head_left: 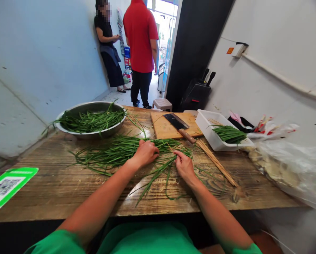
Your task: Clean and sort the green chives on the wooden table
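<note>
A loose pile of chives [113,151] lies across the wooden table. My left hand [145,153] rests over the right part of this pile, its fingers curled down around some chives. Beside it, my right hand [183,165] is closed in a pinch on a thin bamboo skewer [169,146], whose tip points up and left. Several chive stems [154,176] hang from the right fingers and spread over the table toward me. Whether the skewer passes through them I cannot tell. The fingertips of my left hand are partly hidden.
Behind the pile stand a metal bowl [93,132] of chives and a cutting board [158,127] bearing a cleaver [177,121]. To the right are loose bamboo skewers [217,164], a white bin [207,130] with bundled chives, and plastic bags [287,169]. Two people stand beyond the table.
</note>
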A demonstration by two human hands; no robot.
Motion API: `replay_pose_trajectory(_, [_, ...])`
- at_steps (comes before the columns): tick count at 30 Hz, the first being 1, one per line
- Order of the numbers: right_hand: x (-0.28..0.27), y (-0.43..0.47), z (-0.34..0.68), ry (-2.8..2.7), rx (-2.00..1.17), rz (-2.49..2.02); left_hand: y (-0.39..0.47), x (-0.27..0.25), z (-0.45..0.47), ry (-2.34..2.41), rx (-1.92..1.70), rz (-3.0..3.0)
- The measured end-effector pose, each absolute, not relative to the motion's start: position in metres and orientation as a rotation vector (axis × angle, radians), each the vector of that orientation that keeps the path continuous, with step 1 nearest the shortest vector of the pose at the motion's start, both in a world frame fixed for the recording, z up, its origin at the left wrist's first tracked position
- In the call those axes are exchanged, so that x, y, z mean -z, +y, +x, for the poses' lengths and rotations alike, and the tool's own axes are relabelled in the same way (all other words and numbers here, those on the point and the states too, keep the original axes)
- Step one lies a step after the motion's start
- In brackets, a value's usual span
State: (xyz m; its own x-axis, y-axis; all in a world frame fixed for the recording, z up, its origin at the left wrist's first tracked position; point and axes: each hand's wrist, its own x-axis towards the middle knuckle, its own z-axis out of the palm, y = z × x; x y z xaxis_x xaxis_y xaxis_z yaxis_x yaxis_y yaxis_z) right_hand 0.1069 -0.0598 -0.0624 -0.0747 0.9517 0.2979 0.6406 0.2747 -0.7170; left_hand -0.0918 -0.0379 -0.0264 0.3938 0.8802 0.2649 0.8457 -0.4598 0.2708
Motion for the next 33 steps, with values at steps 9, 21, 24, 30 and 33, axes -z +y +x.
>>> replay_pose_trajectory(9, [0.029, -0.04, 0.167, -1.294, -0.025, -1.575, -0.034, 0.009, -0.118, 1.49, -0.407, 2.438])
replay_pose_trajectory(21, [0.004, -0.045, 0.19, -0.85, -0.749, -0.974, -0.031, 0.004, -0.124, 1.778, -0.782, 2.545])
replay_pose_trajectory(24, [0.004, -0.047, 0.183, -0.932, -0.964, -0.966, -0.034, 0.02, -0.092, 1.566, -0.569, 2.678])
replay_pose_trajectory(30, [0.032, -0.042, 0.155, -1.297, -1.017, -1.278, -0.035, 0.04, -0.072, 1.67, -0.648, 2.579])
replay_pose_trajectory(33, [0.043, -0.042, 0.146, -1.538, -0.865, -1.361, -0.033, 0.036, -0.08, 1.577, -0.802, 2.352])
